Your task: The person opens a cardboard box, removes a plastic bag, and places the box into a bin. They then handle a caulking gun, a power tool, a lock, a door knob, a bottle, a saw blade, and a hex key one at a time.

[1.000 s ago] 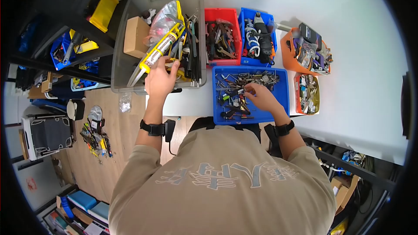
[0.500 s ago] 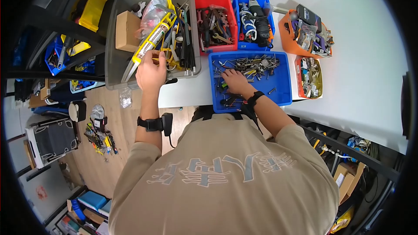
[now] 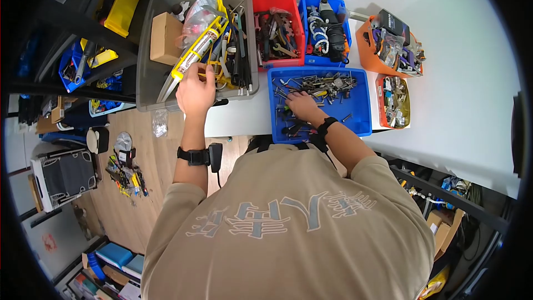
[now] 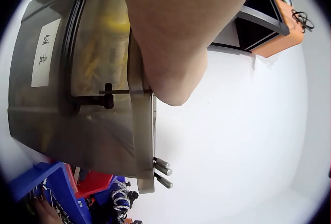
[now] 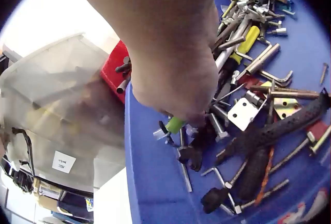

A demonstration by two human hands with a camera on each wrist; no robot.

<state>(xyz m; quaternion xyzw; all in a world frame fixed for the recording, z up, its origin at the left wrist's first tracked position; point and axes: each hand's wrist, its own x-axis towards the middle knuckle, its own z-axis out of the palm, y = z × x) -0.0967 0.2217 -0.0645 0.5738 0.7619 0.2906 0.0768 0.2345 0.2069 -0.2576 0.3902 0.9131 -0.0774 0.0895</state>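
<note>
At the front rim of a grey translucent bin (image 3: 251,33), the left hand (image 3: 195,91) rests beside a yellow caulking gun with a white tube (image 3: 195,53); its fingers look relaxed, though the left wrist view hides their tips behind the wrist. The right hand (image 3: 302,106) reaches into the left part of a blue tray (image 3: 360,114), fingers lowered onto loose metal parts. Around it in the right wrist view are bolts, hex keys, a yellow-handled screwdriver (image 5: 249,40), a white bracket (image 5: 243,113) and a green piece (image 5: 176,125). That hand's fingertips are mostly hidden there.
Behind the tray stand a red bin (image 3: 300,50) of wrenches and a blue bin (image 3: 345,50) with a corded tool. Two orange containers (image 3: 371,58) (image 3: 383,103) are to its right. Shelves (image 3: 83,30) line the left side; tools (image 3: 130,175) lie on the floor.
The right hand has moved left across the tray, its fingers now lowered onto the parts. The left hand stays by the bin's front rim. The head view has shifted slightly.
</note>
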